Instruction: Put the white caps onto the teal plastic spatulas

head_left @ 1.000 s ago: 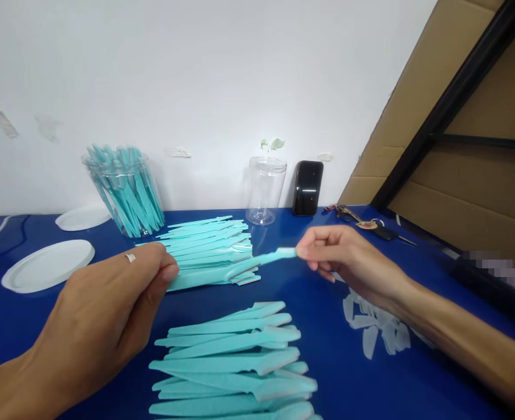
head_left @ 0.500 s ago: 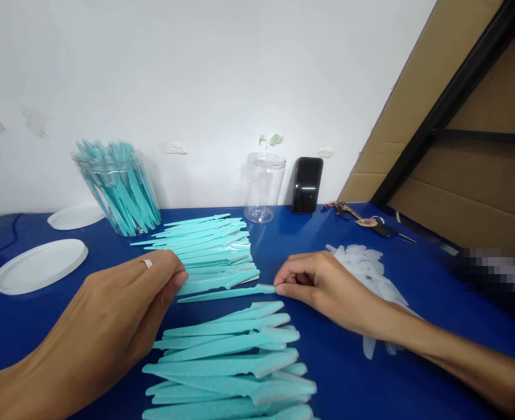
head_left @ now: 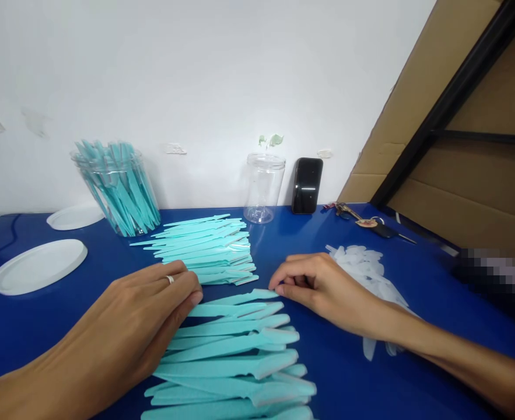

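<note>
A single teal plastic stick lies across the top of the near pile of teal sticks. My left hand pinches its left end with a ringed finger on top. The fingertips of my right hand are closed at its right end. Behind the hands, a second pile of the same sticks lies on the blue table. Just right of my right hand is a heap of clear plastic caps, partly hidden by my forearm.
A clear jar full of teal sticks stands at the back left with two white lids near it. An empty clear jar, a black phone and keys sit by the wall. Cardboard panels stand on the right.
Both hands have brought the one stick down from above the far pile and toward me. It now rests on top of the near pile, and the clear caps have come into view.
</note>
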`<state>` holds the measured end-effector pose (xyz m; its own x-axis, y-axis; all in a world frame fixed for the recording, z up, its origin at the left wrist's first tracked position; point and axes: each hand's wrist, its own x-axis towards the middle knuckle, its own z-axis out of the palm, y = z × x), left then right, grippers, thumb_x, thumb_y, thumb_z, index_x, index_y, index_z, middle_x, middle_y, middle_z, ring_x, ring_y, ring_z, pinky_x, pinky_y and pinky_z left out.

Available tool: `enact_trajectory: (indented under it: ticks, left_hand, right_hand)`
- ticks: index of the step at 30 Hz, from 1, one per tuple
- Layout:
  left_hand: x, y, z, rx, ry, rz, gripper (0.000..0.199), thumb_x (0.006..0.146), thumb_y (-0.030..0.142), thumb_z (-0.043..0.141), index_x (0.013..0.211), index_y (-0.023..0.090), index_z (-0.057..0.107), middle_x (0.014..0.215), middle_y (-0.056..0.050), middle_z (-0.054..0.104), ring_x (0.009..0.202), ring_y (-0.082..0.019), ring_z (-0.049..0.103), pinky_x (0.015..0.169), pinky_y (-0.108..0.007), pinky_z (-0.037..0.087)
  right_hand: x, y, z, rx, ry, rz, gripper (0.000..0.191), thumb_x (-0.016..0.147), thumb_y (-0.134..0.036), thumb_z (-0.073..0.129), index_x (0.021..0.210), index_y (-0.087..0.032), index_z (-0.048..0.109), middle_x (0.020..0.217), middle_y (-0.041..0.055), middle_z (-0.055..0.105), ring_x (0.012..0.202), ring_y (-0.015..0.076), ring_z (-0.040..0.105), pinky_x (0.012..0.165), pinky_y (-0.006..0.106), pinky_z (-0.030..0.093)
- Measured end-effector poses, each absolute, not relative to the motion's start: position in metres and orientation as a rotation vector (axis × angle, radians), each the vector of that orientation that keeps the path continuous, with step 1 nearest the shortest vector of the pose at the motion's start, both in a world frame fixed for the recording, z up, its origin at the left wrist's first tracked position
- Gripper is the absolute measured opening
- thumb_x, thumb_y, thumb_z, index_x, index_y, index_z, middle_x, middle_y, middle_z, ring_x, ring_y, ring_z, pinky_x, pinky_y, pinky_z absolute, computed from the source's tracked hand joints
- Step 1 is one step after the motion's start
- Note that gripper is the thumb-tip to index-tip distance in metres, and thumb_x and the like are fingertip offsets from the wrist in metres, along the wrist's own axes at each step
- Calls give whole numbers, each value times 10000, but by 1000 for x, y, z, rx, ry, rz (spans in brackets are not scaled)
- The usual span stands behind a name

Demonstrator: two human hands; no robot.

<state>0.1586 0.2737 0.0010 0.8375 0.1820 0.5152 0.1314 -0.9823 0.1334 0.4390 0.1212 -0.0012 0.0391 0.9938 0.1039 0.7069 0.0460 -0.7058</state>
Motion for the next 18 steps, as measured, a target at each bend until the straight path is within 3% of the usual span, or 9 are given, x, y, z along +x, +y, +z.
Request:
enact_trajectory:
  ticks: [6, 10, 12, 15, 18]
  left_hand:
    - [158, 275, 2, 3019, 150, 804, 336, 1158, 216, 404, 934, 255, 652, 798, 21, 679, 643, -170, 620, 602, -308, 487]
    - [154, 280, -4, 2994, 173, 717, 303, 1162, 215, 401, 971, 258, 633, 830, 25, 679, 673, -163, 628, 617, -303, 479]
    - [151, 281, -8, 2981, 181, 697, 301, 1171, 231, 394, 992, 260, 634, 851, 23, 689, 687, -163, 636, 625, -303, 478]
    - [150, 280, -13, 2962, 214, 708, 311, 1192, 311, 397, 1010, 268, 645, 872, 18, 708, 708, -173, 653, 637, -313, 478]
    - [151, 276, -15, 2930, 323, 757, 386, 1213, 380, 354, 964, 269, 628, 855, 12, 715, 731, -190, 667, 686, -340, 491]
  right_hand:
    - [441, 121, 4, -1647, -1731, 698, 162, 1001, -276, 766, 965, -253, 922, 857, 44, 785, 697, 186, 656, 618, 312, 453]
    - [466, 123, 23, -1680, -1634, 376, 202, 1005, -339, 748, 895, -254, 895, 928, 63, 853, 809, 241, 741, 704, 351, 505]
    - [484, 123, 35, -1860, -1566, 70, 200, 1001, -334, 738, 894, -246, 882, 947, 78, 868, 853, 282, 761, 739, 382, 507]
    - [509, 123, 47, -2334, -1495, -281, 190, 985, -283, 712, 924, -239, 887, 893, 81, 852, 851, 316, 752, 676, 376, 433]
    - [522, 123, 48, -2696, -1512, -243, 198, 990, -296, 701, 951, -247, 889, 991, 86, 850, 922, 328, 748, 645, 360, 383]
